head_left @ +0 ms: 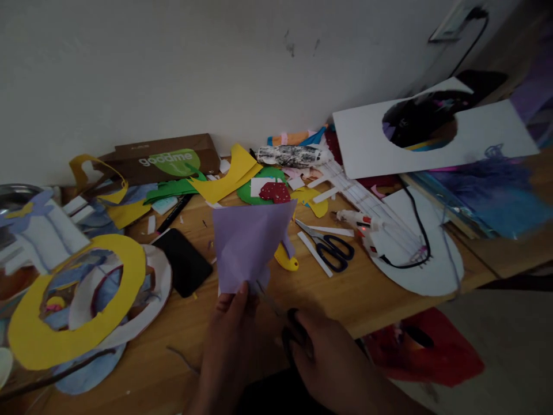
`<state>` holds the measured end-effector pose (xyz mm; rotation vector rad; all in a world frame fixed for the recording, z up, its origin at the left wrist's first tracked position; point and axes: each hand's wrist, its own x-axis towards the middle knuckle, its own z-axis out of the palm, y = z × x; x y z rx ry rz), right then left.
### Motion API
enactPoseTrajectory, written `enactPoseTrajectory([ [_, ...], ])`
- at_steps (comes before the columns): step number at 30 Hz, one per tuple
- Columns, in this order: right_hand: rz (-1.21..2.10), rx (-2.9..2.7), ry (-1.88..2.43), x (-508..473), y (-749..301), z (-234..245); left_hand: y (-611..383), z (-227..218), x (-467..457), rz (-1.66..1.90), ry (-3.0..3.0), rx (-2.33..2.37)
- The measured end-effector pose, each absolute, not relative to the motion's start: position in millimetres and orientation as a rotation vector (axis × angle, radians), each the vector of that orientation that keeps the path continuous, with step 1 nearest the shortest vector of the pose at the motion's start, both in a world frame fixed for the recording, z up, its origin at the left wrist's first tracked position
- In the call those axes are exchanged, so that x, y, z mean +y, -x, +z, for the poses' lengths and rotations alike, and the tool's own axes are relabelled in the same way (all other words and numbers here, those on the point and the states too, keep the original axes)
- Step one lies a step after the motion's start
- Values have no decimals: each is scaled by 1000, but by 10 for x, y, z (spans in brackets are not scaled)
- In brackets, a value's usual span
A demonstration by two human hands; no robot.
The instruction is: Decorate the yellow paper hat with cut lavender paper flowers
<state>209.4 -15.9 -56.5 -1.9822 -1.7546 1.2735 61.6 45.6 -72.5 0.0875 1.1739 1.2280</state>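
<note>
My left hand (228, 340) pinches the lower edge of a light purple sheet of paper (250, 242), held upright above the wooden table (367, 294). My right hand (328, 357) is closed around the dark handles of a pair of scissors (280, 314). The blades point up and left to the bottom edge of the purple paper.
Another pair of blue-handled scissors (330, 251) lies right of the paper, beside a glue gun (360, 222) with a black cord. A black phone (184, 260), a yellow paper ring (78, 300), a brown box (164, 158), a white card with a round hole (432, 138) and many coloured scraps cover the table.
</note>
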Motion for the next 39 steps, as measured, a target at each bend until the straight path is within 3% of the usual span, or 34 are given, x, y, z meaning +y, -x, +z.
enactPoseTrajectory([
  [9,1291,-1693,1930,-147,-2075,-650,-612,-899,457,1265,-205,1096],
  [39,1296,-1552,1839,-158,-2061,-784,-724,-878,336,1033,-147,1262],
])
